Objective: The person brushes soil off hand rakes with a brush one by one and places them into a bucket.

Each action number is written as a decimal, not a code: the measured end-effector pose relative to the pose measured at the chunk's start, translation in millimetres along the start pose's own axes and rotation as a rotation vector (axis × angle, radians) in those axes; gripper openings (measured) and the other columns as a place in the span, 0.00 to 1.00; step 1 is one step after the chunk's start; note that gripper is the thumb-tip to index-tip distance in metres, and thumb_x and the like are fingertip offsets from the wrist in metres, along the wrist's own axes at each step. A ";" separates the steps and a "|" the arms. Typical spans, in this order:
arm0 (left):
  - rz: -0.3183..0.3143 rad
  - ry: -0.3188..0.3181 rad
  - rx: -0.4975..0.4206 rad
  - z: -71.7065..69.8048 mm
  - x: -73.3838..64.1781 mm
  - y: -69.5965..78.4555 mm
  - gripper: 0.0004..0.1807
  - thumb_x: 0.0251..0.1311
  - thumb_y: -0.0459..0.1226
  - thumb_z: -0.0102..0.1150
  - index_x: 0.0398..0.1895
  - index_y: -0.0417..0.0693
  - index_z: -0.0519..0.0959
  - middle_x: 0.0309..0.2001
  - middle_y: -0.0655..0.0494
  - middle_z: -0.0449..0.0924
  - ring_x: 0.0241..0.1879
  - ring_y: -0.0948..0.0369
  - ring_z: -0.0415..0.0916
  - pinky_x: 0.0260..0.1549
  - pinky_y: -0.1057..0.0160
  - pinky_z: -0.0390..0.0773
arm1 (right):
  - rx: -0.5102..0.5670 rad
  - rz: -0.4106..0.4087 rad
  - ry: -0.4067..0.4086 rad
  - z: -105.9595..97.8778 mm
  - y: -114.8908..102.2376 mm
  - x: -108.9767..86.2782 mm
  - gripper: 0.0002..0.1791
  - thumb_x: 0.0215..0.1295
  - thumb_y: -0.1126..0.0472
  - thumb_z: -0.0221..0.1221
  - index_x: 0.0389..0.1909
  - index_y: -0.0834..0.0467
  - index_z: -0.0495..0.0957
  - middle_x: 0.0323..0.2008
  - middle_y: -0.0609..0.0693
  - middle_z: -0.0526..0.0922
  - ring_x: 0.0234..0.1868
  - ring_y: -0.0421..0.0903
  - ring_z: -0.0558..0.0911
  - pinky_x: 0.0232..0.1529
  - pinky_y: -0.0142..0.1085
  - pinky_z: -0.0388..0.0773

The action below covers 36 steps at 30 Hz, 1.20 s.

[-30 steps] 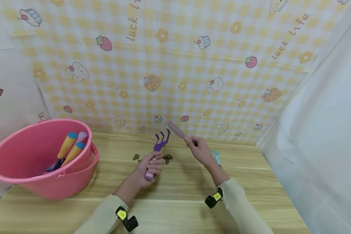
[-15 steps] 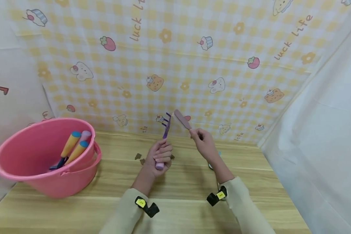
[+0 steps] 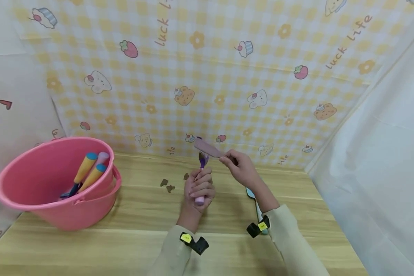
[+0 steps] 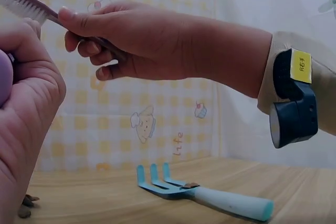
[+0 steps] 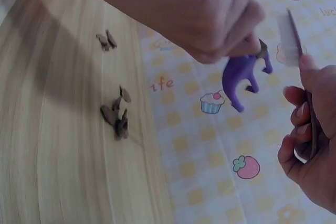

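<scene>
My left hand (image 3: 207, 188) grips a purple hand rake (image 5: 242, 77) by its lilac handle, tines raised above the table. A dark brown bit (image 5: 262, 50) sits at one tine. My right hand (image 3: 240, 168) holds a mauve brush (image 3: 207, 148) with white bristles, its head close over the tines in the head view. In the left wrist view, a light blue hand rake (image 4: 231, 202) lies on the table below the right forearm, a small brown piece resting on it. Brown crumbs (image 3: 170, 188) lie on the table left of my left hand.
A pink bucket (image 3: 69, 216) stands at the left, holding several tools with yellow-and-blue or lilac handles (image 3: 85, 167). A yellow checked cloth (image 3: 151, 126) hangs behind the wooden table (image 3: 131, 245), and a white sheet (image 3: 372, 184) hangs at the right.
My left hand has moved right and turned the rake, so its tines now point differently, under the brush. The brush head has tilted further left and lower over the rake.
</scene>
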<state>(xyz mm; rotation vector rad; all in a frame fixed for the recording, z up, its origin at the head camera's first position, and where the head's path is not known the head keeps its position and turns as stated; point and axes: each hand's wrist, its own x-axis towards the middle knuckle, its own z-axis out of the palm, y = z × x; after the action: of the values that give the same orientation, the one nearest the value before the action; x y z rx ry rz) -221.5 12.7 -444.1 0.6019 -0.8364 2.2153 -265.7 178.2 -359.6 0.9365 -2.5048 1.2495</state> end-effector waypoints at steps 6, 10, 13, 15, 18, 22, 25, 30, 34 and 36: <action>0.027 -0.019 -0.009 -4.4 -8.0 -0.2 0.13 0.69 0.37 0.44 0.24 0.51 0.60 0.14 0.62 0.59 0.08 0.70 0.58 0.07 0.73 0.68 | -0.104 -0.122 -0.029 0.2 1.9 -1.2 0.08 0.74 0.61 0.59 0.33 0.55 0.76 0.19 0.44 0.65 0.17 0.42 0.63 0.20 0.37 0.64; 0.023 -0.028 -0.001 -4.9 -9.2 -1.3 0.13 0.69 0.36 0.44 0.23 0.51 0.60 0.14 0.62 0.58 0.08 0.70 0.57 0.07 0.74 0.67 | -0.153 -0.199 -0.059 3.3 6.2 -1.2 0.07 0.73 0.62 0.61 0.32 0.55 0.77 0.22 0.42 0.67 0.20 0.40 0.64 0.22 0.35 0.65; 0.014 -0.038 -0.006 -4.8 -9.5 -2.8 0.14 0.68 0.36 0.44 0.23 0.52 0.59 0.14 0.62 0.58 0.08 0.70 0.58 0.07 0.75 0.66 | -0.162 -0.267 -0.078 6.4 7.5 -1.1 0.05 0.71 0.65 0.63 0.34 0.56 0.79 0.25 0.42 0.69 0.23 0.39 0.66 0.23 0.35 0.67; 0.006 -0.043 -0.003 -4.2 -9.7 -3.8 0.14 0.67 0.36 0.45 0.22 0.52 0.59 0.14 0.63 0.58 0.08 0.70 0.57 0.08 0.76 0.66 | -0.183 -0.307 -0.086 8.9 7.6 -0.1 0.04 0.69 0.65 0.64 0.34 0.56 0.80 0.26 0.42 0.70 0.24 0.39 0.67 0.24 0.35 0.67; -0.020 -0.034 0.014 -3.2 -9.5 -5.3 0.14 0.64 0.36 0.46 0.21 0.53 0.58 0.13 0.63 0.57 0.07 0.70 0.57 0.08 0.75 0.66 | -0.241 -0.350 -0.092 13.3 8.2 2.4 0.05 0.69 0.63 0.65 0.33 0.55 0.78 0.26 0.41 0.70 0.25 0.38 0.67 0.25 0.34 0.68; -0.058 0.005 0.041 -1.2 -7.8 -6.5 0.12 0.57 0.36 0.45 0.18 0.53 0.58 0.12 0.63 0.57 0.07 0.70 0.56 0.07 0.75 0.65 | -0.311 -0.373 -0.097 17.1 7.3 5.5 0.08 0.69 0.62 0.65 0.31 0.54 0.76 0.25 0.41 0.69 0.25 0.38 0.67 0.25 0.33 0.68; -0.081 0.026 0.042 0.4 -5.9 -6.9 0.11 0.54 0.36 0.44 0.18 0.53 0.58 0.12 0.64 0.57 0.06 0.70 0.55 0.07 0.75 0.64 | -0.333 -0.380 -0.093 17.3 5.7 6.8 0.10 0.69 0.62 0.65 0.30 0.54 0.74 0.24 0.41 0.68 0.24 0.38 0.67 0.25 0.34 0.68; -0.128 0.035 0.044 1.9 -3.6 -7.5 0.10 0.53 0.37 0.43 0.17 0.54 0.57 0.12 0.64 0.57 0.07 0.71 0.55 0.08 0.76 0.63 | -0.340 -0.386 -0.086 16.8 4.5 9.6 0.12 0.69 0.63 0.65 0.28 0.54 0.73 0.23 0.41 0.66 0.24 0.39 0.66 0.25 0.34 0.67; -0.137 0.050 0.063 1.7 -2.5 -7.7 0.10 0.52 0.37 0.43 0.17 0.54 0.57 0.12 0.64 0.56 0.07 0.71 0.55 0.08 0.76 0.63 | -0.332 -0.391 -0.076 16.8 4.5 11.7 0.12 0.69 0.64 0.64 0.27 0.54 0.72 0.22 0.41 0.67 0.23 0.39 0.67 0.25 0.35 0.67; -0.139 0.051 0.068 0.9 -2.8 -7.6 0.10 0.52 0.36 0.43 0.17 0.54 0.57 0.12 0.65 0.56 0.07 0.71 0.55 0.08 0.76 0.63 | -0.331 -0.391 -0.068 16.9 4.4 12.3 0.12 0.68 0.64 0.65 0.27 0.55 0.72 0.22 0.41 0.67 0.23 0.39 0.67 0.25 0.35 0.67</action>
<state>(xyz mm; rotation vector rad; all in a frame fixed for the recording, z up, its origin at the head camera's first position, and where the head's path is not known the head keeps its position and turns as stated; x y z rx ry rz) -214.0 15.0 -442.2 0.6144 -0.6748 2.1305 -276.2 161.6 -367.8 1.3088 -2.3187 0.6724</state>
